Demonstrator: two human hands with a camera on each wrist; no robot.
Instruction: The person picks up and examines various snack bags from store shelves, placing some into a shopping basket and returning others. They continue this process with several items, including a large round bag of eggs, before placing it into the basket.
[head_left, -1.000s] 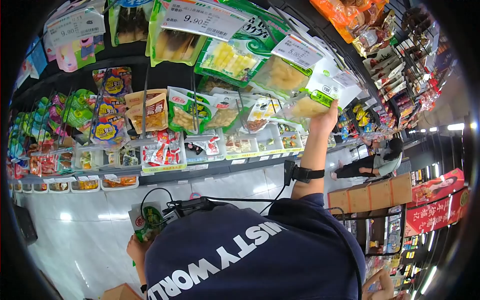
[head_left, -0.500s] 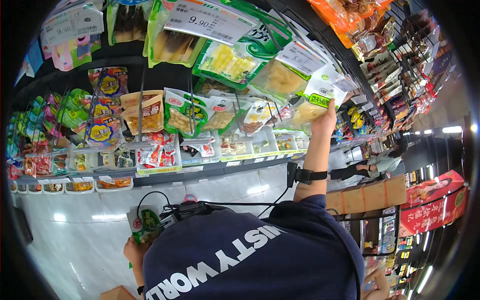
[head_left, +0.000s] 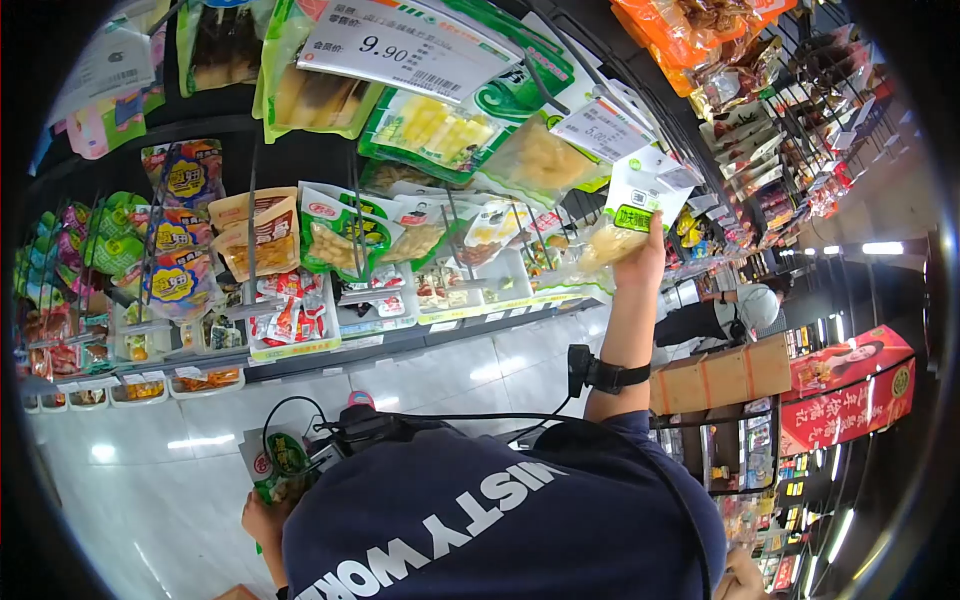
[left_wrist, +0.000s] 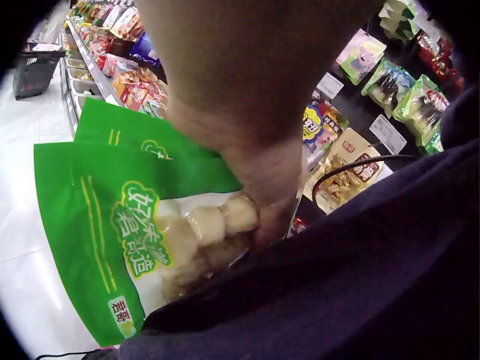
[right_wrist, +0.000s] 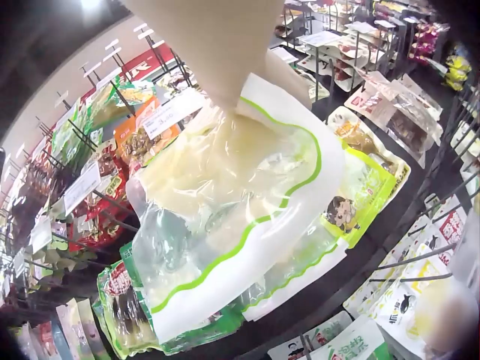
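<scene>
Right hand pinching clear pouch, left hand gripping green packets, price tag partly covering hanging bag

君哥 on packet, 9.90 on price-tag, perhaps 5.00 on smaller tag

It's a grocery shop: hung food pkts w/ price tags.

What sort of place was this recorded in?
Most likely a supermarket or snack shop: packaged foods hang in rows along an aisle, a printed price tag reads 9.90, and what looks like a dark shopping basket stands on the pale floor.
</scene>
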